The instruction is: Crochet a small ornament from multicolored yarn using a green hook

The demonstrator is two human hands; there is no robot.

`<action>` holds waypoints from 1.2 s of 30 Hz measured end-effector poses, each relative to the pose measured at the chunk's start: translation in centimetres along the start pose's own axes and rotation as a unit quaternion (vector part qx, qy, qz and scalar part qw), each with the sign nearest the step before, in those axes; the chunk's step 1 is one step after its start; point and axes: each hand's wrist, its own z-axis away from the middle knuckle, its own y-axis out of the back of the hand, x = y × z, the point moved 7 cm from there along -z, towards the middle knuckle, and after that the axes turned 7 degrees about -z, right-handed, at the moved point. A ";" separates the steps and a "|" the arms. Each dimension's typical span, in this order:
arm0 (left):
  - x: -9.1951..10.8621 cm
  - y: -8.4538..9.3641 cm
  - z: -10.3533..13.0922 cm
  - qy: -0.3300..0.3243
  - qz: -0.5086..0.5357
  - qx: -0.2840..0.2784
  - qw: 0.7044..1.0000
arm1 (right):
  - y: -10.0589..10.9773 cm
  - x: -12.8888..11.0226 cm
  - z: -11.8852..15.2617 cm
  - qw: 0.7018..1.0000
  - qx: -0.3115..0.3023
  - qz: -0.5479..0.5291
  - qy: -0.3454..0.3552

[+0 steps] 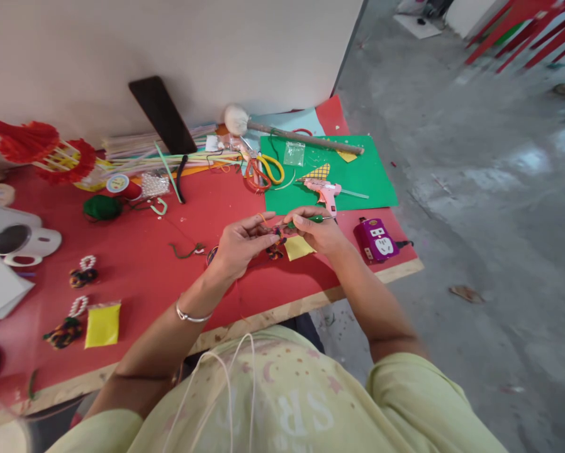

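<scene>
My right hand point(316, 230) grips a crochet hook point(313, 219) with a green handle, its tip meeting a small dark multicoloured piece of yarn work point(276, 244). That piece is pinched in my left hand point(241, 244), which wears a bracelet at the wrist; an orange strand loops over its raised finger. Just beyond my right hand, a pink glue gun point(328, 195) lies on a green sheet point(379, 182). A yellow square point(299, 248) rests on the red table point(160, 283) beneath my hands.
Yellow-handled scissors point(272, 170), a stick with a white ball end point(306, 138) and a phone point(162, 113) are at the back. A purple socket block point(380, 240) sits near the right edge. On the left are a mug point(44, 242), green yarn point(102, 207) and a yellow packet point(102, 325).
</scene>
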 end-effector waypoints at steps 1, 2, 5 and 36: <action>0.0 0.0 0.0 -0.002 -0.003 0.001 1.000 | 0.0 0.0 0.0 1.000 -0.002 0.000 -0.001; 0.1 0.1 0.0 -0.005 -0.004 0.001 1.000 | 0.0 0.1 0.0 1.000 -0.004 0.001 -0.002; 0.1 0.1 0.0 -0.012 0.001 0.000 1.000 | 0.0 0.1 0.0 1.000 -0.007 0.001 -0.001; 2.2 1.9 1.8 -0.084 -0.239 0.019 0.967 | -4.2 -6.3 3.1 0.896 -0.137 0.409 0.103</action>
